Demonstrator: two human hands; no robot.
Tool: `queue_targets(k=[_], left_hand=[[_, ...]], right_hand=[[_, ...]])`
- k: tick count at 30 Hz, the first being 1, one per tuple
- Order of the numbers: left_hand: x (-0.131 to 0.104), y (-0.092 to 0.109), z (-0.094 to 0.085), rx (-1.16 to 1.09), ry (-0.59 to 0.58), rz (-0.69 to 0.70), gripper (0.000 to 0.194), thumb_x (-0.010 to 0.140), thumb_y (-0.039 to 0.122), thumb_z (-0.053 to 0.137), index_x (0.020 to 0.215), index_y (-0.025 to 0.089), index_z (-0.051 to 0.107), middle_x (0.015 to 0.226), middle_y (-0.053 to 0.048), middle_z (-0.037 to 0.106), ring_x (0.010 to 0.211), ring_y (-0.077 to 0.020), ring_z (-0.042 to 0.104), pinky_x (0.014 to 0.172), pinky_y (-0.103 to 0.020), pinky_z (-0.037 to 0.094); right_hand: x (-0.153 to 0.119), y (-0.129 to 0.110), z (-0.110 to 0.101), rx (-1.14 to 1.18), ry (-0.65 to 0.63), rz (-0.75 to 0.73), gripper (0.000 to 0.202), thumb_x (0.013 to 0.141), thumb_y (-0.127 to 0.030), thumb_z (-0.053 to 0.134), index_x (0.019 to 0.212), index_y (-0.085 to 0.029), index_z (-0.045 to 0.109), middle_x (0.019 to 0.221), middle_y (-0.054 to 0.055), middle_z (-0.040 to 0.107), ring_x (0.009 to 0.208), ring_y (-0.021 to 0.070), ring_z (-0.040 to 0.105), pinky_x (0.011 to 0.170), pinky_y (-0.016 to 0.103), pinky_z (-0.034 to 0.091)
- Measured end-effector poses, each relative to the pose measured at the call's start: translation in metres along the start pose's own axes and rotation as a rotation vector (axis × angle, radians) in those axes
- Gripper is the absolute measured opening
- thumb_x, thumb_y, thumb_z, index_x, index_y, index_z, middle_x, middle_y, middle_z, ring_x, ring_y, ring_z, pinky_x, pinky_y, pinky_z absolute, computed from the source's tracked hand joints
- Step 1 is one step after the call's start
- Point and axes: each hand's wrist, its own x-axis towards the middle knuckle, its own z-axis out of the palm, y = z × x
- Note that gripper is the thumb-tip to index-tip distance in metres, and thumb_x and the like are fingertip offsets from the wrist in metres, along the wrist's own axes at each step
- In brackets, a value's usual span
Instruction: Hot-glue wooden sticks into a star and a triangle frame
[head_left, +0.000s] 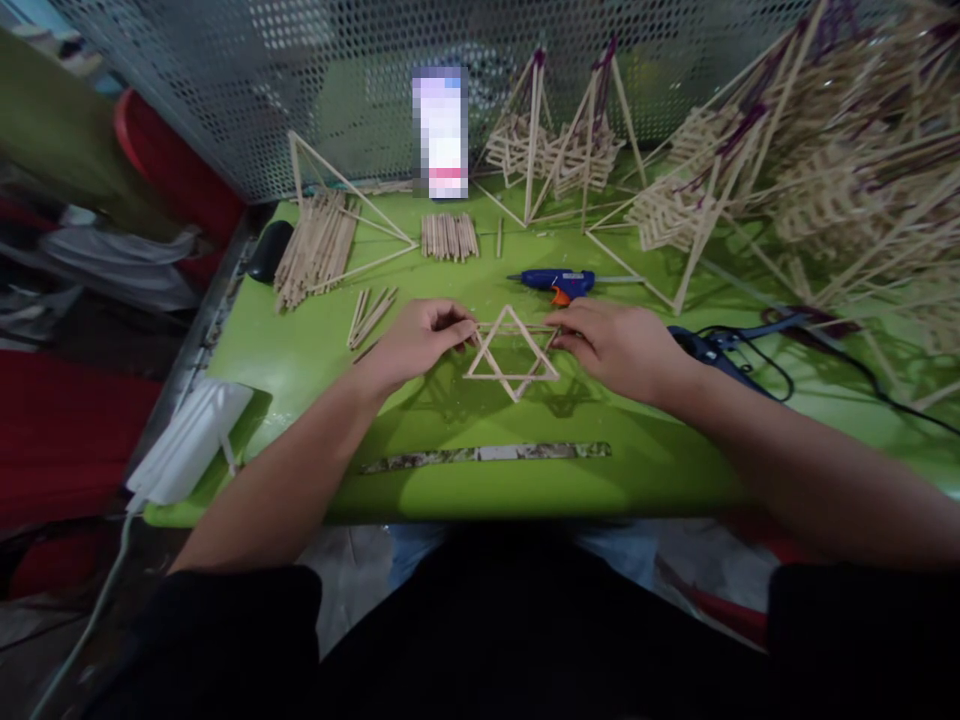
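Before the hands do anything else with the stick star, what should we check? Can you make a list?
1. Left hand on the star: ok, its fingers touch the left tip.
2. Right hand on the star: ok, its fingers touch the right tip.
3. Star flat on the table: ok, it lies between the hands.
4. Glue gun out of the way: ok, it lies behind the star, apart from it.
5. Spare sticks near: ok, a pile lies farther back.
6. Star joints stuck fast: cannot tell.
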Motion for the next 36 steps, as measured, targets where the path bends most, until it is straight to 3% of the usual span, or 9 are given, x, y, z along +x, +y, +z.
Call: queue_targets(k=[6, 12, 16, 20, 23, 26, 36], left_hand=[[-0.006, 0.006, 0.001, -0.151, -0.006, -0.045, 0.017, 0.099, 0.036, 0.088, 0.101, 0.019, 0.085, 0.093, -0.008, 0.084, 0.079, -0.0180, 0.075, 0.080, -0.036, 0.062], [-0.006, 0.002, -0.007, -0.184, -0.003, -0.018, 0.022, 0.096, 0.041, 0.093, 0.100, 0.021, 0.086, 0.095, -0.007, 0.084, 0.082, -0.0192, 0.077, 0.082, -0.038, 0.065], [-0.003, 0.002, -0.025, -0.176, 0.120, -0.008, 0.016, 0.099, 0.038, 0.089, 0.101, 0.023, 0.085, 0.096, -0.006, 0.083, 0.083, -0.0185, 0.077, 0.088, -0.040, 0.067], [0.008, -0.001, -0.049, -0.123, 0.361, 0.040, 0.026, 0.101, 0.047, 0.088, 0.101, 0.022, 0.082, 0.093, -0.007, 0.081, 0.086, -0.0206, 0.078, 0.084, -0.038, 0.065], [0.020, -0.009, -0.064, -0.018, 0.522, 0.018, 0.017, 0.104, 0.038, 0.085, 0.099, 0.022, 0.082, 0.095, -0.007, 0.081, 0.093, -0.0215, 0.079, 0.087, -0.037, 0.064], [0.031, -0.019, -0.073, 0.048, 0.566, -0.005, 0.009, 0.101, 0.027, 0.082, 0.094, 0.021, 0.082, 0.098, -0.009, 0.083, 0.093, -0.0214, 0.078, 0.088, -0.036, 0.064], [0.046, -0.037, -0.080, 0.248, 0.631, -0.040, 0.006, 0.091, 0.025, 0.080, 0.093, 0.020, 0.083, 0.096, -0.010, 0.084, 0.093, -0.0254, 0.075, 0.088, -0.039, 0.061]], right_hand=[[0.001, 0.002, 0.001, 0.139, 0.058, -0.042, 0.033, 0.111, -0.032, 0.061, 0.133, -0.022, 0.084, 0.130, 0.015, 0.086, 0.120, 0.0377, 0.081, 0.097, 0.050, 0.064], [0.002, 0.001, 0.003, 0.339, 0.182, 0.037, 0.036, 0.106, -0.032, 0.069, 0.136, -0.022, 0.084, 0.121, 0.014, 0.088, 0.099, 0.0322, 0.082, 0.091, 0.050, 0.066], [0.002, 0.006, 0.005, 0.510, 0.271, 0.144, 0.036, 0.103, -0.036, 0.074, 0.134, -0.023, 0.085, 0.115, 0.011, 0.088, 0.087, 0.0284, 0.079, 0.080, 0.048, 0.066], [0.003, 0.008, 0.002, 0.615, 0.280, 0.218, 0.030, 0.102, -0.041, 0.077, 0.123, -0.024, 0.087, 0.111, 0.010, 0.088, 0.074, 0.0228, 0.073, 0.067, 0.043, 0.061], [0.004, 0.006, -0.001, 0.573, 0.246, 0.237, 0.028, 0.101, -0.039, 0.075, 0.120, -0.023, 0.088, 0.102, 0.009, 0.087, 0.071, 0.0218, 0.072, 0.064, 0.040, 0.057], [0.003, 0.006, 0.001, 0.523, 0.202, 0.236, 0.028, 0.102, -0.040, 0.073, 0.120, -0.024, 0.087, 0.095, 0.008, 0.085, 0.072, 0.0232, 0.073, 0.065, 0.040, 0.057], [0.003, 0.009, 0.009, 0.507, 0.159, 0.227, 0.030, 0.104, -0.048, 0.073, 0.119, -0.026, 0.086, 0.091, 0.007, 0.084, 0.074, 0.0255, 0.076, 0.067, 0.042, 0.061]])
